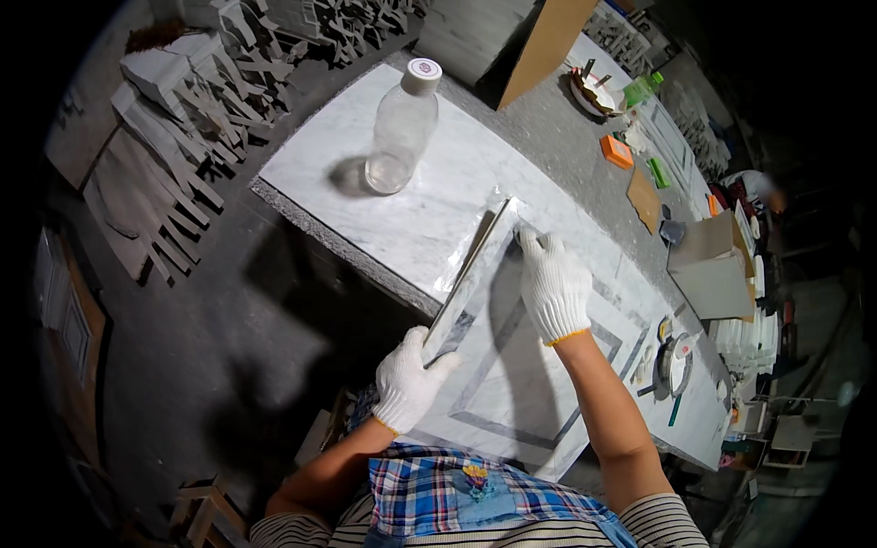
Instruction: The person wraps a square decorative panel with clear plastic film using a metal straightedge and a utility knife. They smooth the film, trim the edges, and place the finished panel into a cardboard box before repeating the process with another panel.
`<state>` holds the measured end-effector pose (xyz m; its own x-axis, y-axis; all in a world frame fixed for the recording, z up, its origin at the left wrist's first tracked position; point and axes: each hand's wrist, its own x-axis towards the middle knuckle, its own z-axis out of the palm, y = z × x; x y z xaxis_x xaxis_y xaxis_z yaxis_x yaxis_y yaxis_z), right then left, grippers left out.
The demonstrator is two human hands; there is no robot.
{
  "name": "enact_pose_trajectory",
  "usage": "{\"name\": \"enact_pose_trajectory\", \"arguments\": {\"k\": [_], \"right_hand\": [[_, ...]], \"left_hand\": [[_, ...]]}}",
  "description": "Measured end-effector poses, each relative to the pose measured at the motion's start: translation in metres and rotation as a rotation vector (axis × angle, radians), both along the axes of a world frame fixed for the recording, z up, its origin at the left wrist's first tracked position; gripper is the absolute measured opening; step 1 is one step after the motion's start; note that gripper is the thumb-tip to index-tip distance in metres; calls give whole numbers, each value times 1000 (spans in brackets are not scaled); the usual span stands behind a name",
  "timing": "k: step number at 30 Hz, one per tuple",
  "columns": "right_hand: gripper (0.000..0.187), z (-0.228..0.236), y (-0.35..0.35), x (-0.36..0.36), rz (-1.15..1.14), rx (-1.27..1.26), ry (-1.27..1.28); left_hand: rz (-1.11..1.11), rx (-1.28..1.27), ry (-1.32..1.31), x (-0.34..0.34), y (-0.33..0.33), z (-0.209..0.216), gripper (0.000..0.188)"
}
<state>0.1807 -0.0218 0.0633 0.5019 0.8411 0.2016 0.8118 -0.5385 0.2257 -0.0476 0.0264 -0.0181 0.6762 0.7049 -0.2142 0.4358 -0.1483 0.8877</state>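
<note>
A white marble panel (493, 388) with grey inlaid bands lies in front of me, and its long left edge stands a little above the white slab (311, 151) beside it. My left hand (406, 379), in a white knit glove, is closed on the near end of that edge, the thumb lying over the panel's face. Near the panel's far corner is my right hand (555, 283), gloved alike, its fingers bent and pressed together; whatever is at the fingertips is hidden. A clear plastic bottle (402, 128) with a white cap stands on the slab, some liquid inside.
Stone offcuts (155, 183) lean in stacks at the left, across the grey floor (228, 365). To the right are a cardboard box (717, 269), a roll of tape (676, 365), a small orange box (617, 152) and a bowl (594, 93) with tools.
</note>
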Motion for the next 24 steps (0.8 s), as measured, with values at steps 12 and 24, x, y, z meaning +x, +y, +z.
{"name": "enact_pose_trajectory", "arguments": {"k": [12,24], "right_hand": [[33,-11,-10,-17,166,55,12],[36,-3,-63,65,-340,263,108]], "left_hand": [[1,-19,-2,-2,0,2,50],[-54,-176,6,-18,7,-4,53]]}}
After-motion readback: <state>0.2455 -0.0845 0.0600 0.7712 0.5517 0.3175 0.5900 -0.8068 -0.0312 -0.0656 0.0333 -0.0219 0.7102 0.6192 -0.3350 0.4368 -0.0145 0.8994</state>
